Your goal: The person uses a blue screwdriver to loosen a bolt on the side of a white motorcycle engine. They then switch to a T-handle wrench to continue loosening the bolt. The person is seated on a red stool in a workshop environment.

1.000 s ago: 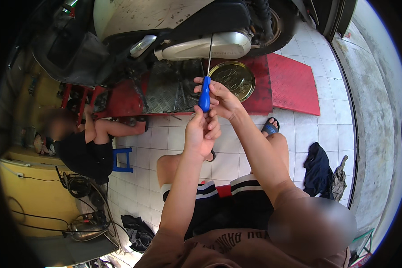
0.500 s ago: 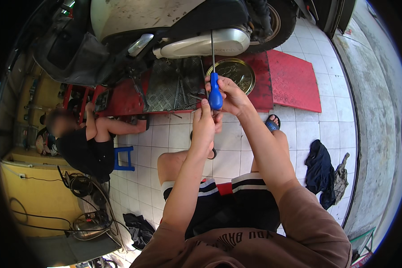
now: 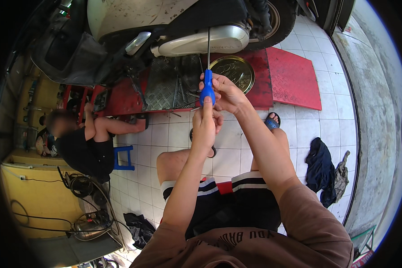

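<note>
Steadying from the left with the left hand [image 3: 205, 121], best to keep the blue screwdriver [image 3: 207, 92] straight, without sideways push. Resting the left thumb on the handle's butt, with other fingers curled, any grip behind impossible to tell. Further right, clamping the fingers of the right hand [image 3: 230, 95] around the handle, over the red platform [image 3: 261, 85], near its front edge, beside the gold tray [image 3: 236, 67].

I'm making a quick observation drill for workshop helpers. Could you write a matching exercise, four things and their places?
1. Screwdriver
2. Tray
3. Stool
4. Navy cloth

A. on the red platform
B. on the tiled floor, at the right
C. by the seated co-worker
D. touched by left hand and right hand

Pairs: 1-D; 2-A; 3-C; 4-B
</note>
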Demonstrator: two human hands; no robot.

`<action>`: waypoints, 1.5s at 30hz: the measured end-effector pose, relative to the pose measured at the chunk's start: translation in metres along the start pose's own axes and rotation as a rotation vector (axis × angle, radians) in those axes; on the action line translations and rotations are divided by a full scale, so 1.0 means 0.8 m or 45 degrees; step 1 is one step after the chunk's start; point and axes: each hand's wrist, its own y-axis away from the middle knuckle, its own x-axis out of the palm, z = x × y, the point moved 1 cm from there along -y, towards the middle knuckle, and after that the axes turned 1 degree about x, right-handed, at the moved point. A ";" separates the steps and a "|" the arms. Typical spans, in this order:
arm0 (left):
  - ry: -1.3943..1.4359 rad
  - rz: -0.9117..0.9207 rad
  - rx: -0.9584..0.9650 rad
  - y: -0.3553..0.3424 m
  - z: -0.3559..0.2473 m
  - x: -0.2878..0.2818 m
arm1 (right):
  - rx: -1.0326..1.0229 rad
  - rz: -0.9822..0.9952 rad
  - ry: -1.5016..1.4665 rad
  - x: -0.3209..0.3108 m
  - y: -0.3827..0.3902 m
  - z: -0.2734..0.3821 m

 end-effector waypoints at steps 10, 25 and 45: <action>-0.397 -0.267 0.398 0.004 -0.012 0.002 | 0.027 -0.008 -0.101 0.024 0.002 0.003; -0.698 -0.348 0.385 -0.003 0.004 -0.004 | 0.039 -0.020 0.089 0.006 -0.003 0.010; -1.150 -0.490 0.694 0.006 -0.030 0.011 | 0.017 0.001 0.151 -0.014 -0.004 0.007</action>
